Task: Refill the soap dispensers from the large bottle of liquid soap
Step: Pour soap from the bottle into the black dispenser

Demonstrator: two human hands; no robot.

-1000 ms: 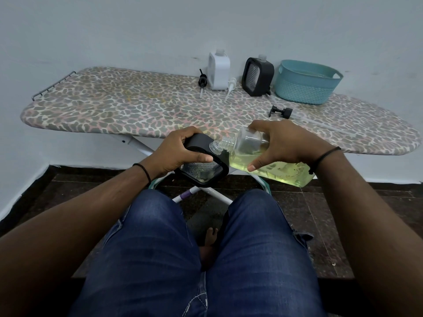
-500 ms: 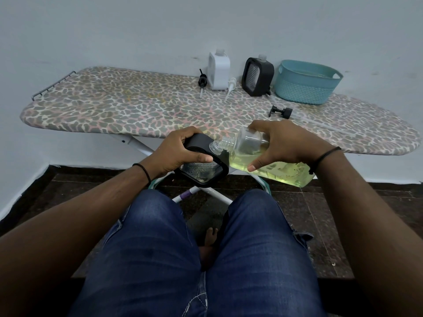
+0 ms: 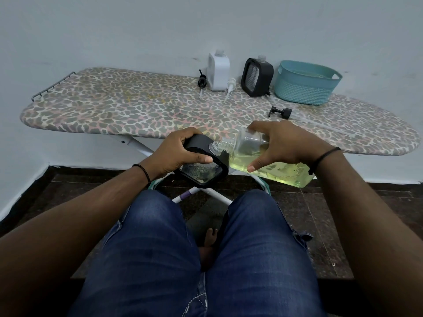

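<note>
- I am gripping a black-framed soap dispenser (image 3: 201,167) in my left hand (image 3: 177,153), fingers curled over its top edge and my thumb lying across its clear front panel, holding it in the air just in front of the ironing board (image 3: 137,110) and above my knees.
- I am clasping the large bottle of liquid soap (image 3: 263,160) in my right hand (image 3: 286,145), fingers spread over its upper side and thumb pressing on the side nearer to me.
- The bottle is lying tipped nearly on its side, its open threaded neck pointing left and meeting the top right corner of the dispenser in my left hand.
- Yellow-green soap is pooling along the bottle's lower side, while the part behind the neck is looking clear; I cannot tell whether any soap is flowing into the dispenser.
- At the back of the board, a white dispenser (image 3: 218,72) and a second black dispenser (image 3: 257,77) are standing upright against the wall, both with their pumps off.
- A black pump (image 3: 202,82) is lying just left of the white dispenser, and a white pump (image 3: 230,86) is lying between the two dispensers.
- Another black pump (image 3: 280,112) is lying on its side nearer to my right hand.
- A teal basket (image 3: 306,88) is sitting to the right of the second black dispenser.
</note>
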